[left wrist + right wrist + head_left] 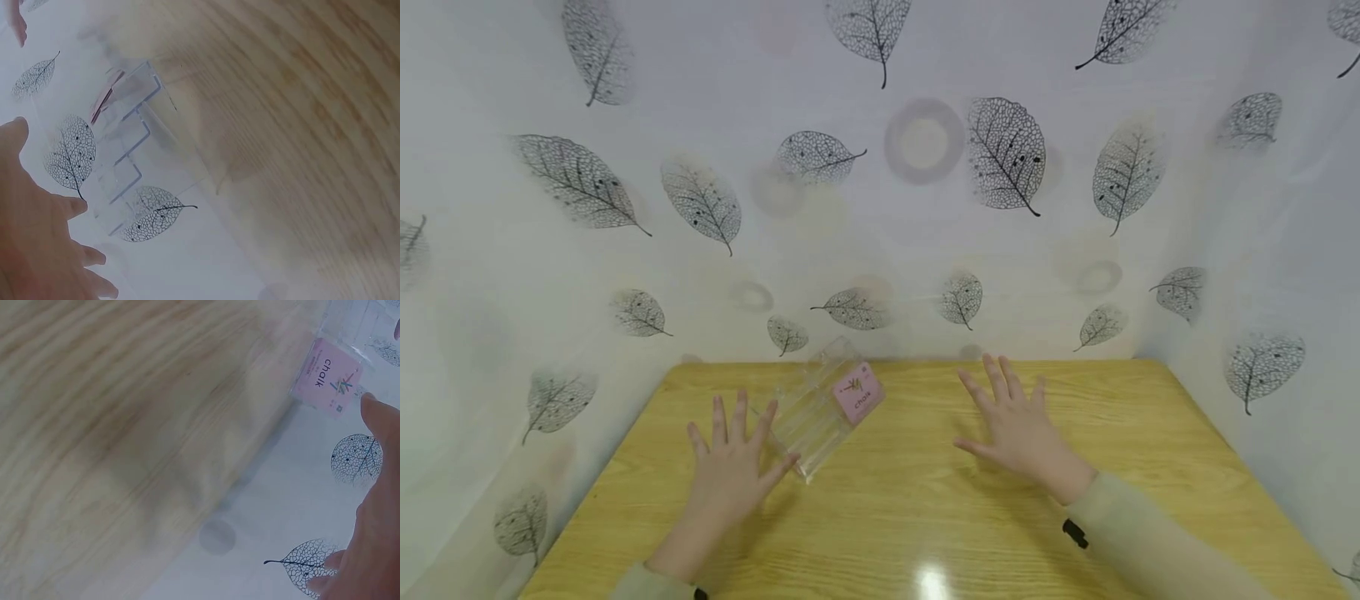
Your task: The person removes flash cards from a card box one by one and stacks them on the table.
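A clear plastic stepped stand (pixel 811 425) sits on the wooden table, left of centre and turned at an angle. On its right part lies a small pink box of chalk (pixel 859 393), its printed label facing up. My left hand (pixel 727 477) is spread wide beside the stand, the thumb tip overlapping its near corner in the head view. To the right, well apart from the stand, my right hand (pixel 1018 429) hovers with fingers spread and holds nothing. The left wrist view shows the stand's zigzag steps (pixel 139 128) side-on; in the right wrist view the chalk box (pixel 328 376) appears beyond the thumb.
The wood-grain table (pixel 917 500) ends at a white curtain (pixel 917 242) printed with dark leaf skeletons, which encloses the back and both sides. Pale sleeves cover both forearms, and a black strap piece (pixel 1075 533) shows under the right wrist.
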The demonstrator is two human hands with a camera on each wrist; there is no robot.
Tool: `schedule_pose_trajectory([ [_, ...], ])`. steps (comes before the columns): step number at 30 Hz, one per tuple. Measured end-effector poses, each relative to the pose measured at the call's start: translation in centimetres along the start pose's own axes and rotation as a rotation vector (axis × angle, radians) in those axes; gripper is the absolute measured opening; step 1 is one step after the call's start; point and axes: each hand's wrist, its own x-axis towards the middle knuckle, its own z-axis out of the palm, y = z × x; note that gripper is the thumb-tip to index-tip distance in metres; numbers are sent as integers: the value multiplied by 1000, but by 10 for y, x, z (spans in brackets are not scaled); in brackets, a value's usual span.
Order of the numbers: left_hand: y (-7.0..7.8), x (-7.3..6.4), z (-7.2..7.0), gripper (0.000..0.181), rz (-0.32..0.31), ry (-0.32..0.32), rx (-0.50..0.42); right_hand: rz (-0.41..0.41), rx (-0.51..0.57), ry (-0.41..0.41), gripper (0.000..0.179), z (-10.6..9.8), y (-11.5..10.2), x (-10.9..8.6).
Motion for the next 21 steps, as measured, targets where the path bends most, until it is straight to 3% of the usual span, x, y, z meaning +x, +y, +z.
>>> schedule_pose_trajectory([
  [6, -4, 7, -1, 83, 2, 24, -13, -18, -3, 29, 102, 0, -12, 17],
  [21, -5, 20, 3, 85, -15, -42, -22, -73, 30, 44, 102, 14, -36, 54],
])
